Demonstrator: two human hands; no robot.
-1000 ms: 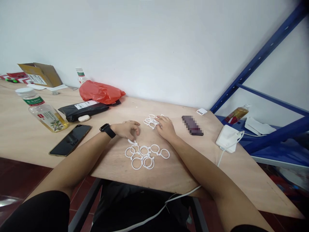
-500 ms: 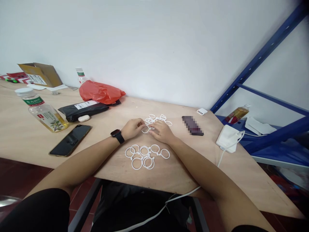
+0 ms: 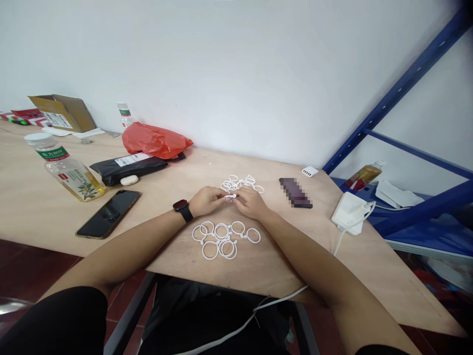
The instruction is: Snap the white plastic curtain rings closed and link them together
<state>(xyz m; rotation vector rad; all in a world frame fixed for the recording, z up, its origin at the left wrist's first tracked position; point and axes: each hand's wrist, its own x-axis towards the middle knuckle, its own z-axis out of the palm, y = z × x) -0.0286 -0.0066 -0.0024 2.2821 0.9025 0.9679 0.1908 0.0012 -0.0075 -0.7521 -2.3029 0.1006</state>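
Some red-and-white packaging (image 3: 31,117) lies at the far left of the wooden table (image 3: 258,266), beside a cardboard box (image 3: 79,116) with a raised flap. Nearer, a white-capped bottle (image 3: 70,172) holds a little yellow liquid. A dark-screened phone (image 3: 108,214) lies flat to its right. Behind the phone are a black parcel (image 3: 127,167) with a white label and a small white case (image 3: 129,180); a red plastic bag (image 3: 157,141) sits against the parcel.

The left hand (image 3: 207,199), a black watch (image 3: 182,207) at its wrist, has thumb and fingers pinched on one end of a white ring (image 3: 230,196), seen nearly edge-on. A near group of white rings (image 3: 222,239), some overlapping, rests below the hands. The held ring is between the two hands, just in front of a far group of white rings (image 3: 241,184). The right hand (image 3: 253,202) grips its other end, partly covering the far group.

Further right lie a pixelated dark object (image 3: 295,192), a small white multi-port block (image 3: 309,171) and a white adapter (image 3: 347,213) with a cable; blue shelving (image 3: 401,81) stands at the far right.
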